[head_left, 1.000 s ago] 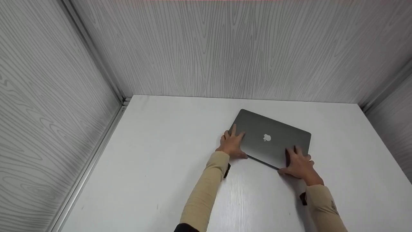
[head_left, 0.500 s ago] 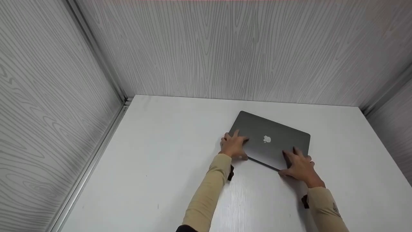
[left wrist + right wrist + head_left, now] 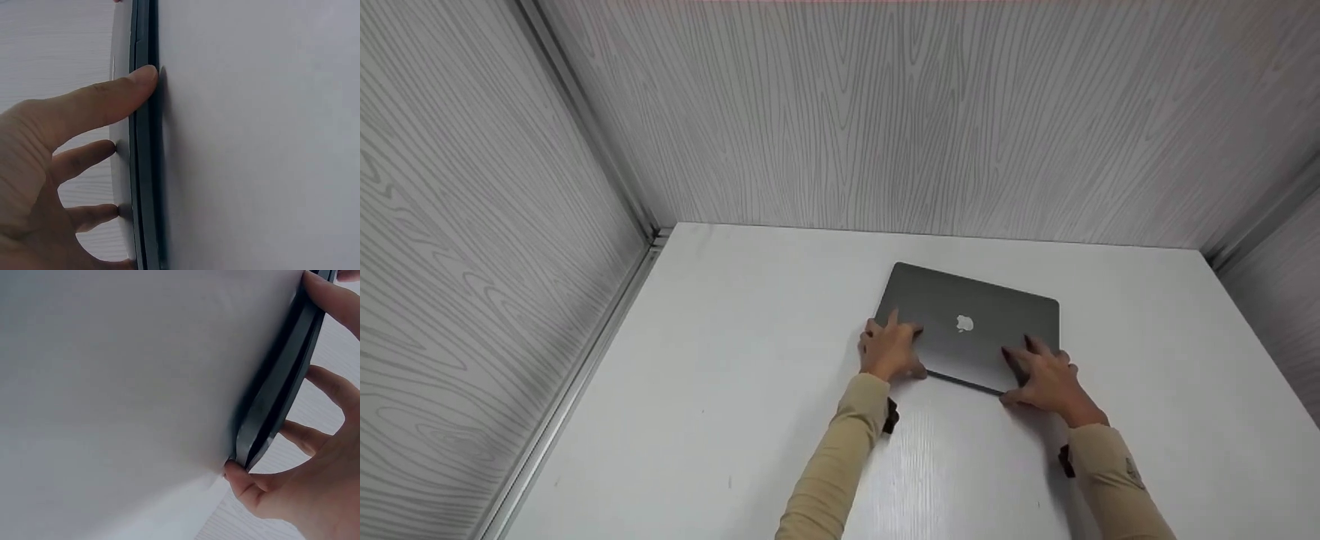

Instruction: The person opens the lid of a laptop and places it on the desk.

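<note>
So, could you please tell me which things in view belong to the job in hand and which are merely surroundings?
Part of the job:
- laptop, gripped near its two front corners
- left hand, on one corner
- right hand, on the other

Just surroundings:
- white table under the laptop
- back wall
- left wall

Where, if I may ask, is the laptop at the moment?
In the head view, the grey laptop is on the white table, right of centre, with the left hand at its left end and the right hand at its right.
</note>
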`<state>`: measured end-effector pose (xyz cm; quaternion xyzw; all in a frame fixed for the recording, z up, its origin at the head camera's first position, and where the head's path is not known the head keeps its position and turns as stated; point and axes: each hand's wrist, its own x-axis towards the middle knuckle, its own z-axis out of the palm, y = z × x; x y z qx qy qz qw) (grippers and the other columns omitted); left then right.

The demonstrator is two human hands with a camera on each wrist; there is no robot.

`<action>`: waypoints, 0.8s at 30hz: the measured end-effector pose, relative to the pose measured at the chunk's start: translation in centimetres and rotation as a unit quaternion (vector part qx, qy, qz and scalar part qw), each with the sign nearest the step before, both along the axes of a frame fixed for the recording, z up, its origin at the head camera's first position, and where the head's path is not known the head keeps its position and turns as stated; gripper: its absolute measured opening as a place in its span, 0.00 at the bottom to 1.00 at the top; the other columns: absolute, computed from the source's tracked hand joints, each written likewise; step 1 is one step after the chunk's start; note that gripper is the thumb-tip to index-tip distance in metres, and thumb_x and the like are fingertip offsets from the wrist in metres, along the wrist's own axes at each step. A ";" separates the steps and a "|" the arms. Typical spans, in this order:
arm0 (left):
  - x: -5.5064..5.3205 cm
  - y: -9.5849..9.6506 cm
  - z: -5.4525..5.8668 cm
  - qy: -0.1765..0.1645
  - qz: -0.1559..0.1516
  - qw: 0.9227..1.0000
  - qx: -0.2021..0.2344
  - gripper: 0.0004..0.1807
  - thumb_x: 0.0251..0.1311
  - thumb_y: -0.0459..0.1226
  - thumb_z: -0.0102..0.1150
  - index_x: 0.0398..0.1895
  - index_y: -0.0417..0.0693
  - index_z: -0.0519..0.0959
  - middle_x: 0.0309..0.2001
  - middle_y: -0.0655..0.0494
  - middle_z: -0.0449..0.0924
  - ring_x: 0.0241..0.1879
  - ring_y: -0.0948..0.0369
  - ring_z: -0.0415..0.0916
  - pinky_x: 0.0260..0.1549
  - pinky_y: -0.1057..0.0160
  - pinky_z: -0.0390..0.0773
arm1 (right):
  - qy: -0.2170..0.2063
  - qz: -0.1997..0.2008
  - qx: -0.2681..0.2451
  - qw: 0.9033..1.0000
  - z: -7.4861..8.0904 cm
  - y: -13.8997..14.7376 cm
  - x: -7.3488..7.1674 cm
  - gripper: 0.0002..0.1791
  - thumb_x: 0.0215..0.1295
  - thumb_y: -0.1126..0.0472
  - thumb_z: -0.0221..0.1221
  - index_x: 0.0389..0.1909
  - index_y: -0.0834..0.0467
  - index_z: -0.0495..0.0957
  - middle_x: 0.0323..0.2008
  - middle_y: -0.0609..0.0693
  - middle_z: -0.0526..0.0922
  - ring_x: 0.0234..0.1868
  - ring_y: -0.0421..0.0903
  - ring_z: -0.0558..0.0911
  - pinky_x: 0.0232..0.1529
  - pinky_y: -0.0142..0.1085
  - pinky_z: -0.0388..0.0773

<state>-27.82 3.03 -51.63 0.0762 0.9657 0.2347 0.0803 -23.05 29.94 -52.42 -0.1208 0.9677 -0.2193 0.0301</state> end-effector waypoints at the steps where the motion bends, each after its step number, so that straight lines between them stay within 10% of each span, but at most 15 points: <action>1: 0.2 -0.1 0.0 0.002 0.004 1.000 0.005 0.44 0.40 0.44 0.86 0.67 0.60 0.78 0.78 0.48 0.55 0.69 0.33 0.56 0.59 0.36 0.67 | 0.001 0.002 0.001 1.000 0.0 0.0 -0.1 0.46 0.45 0.55 0.78 0.66 0.66 0.73 0.68 0.79 0.59 0.58 0.89 0.60 0.49 0.76 0.61; 24: 3.6 -1.7 -0.2 0.042 0.072 0.996 0.039 0.42 0.38 0.41 0.87 0.63 0.53 0.82 0.75 0.39 0.60 0.66 0.28 0.57 0.55 0.31 0.66 | 0.033 0.057 0.011 0.998 -0.3 -1.4 -1.2 0.44 0.42 0.57 0.78 0.65 0.64 0.76 0.69 0.73 0.64 0.57 0.88 0.64 0.51 0.79 0.61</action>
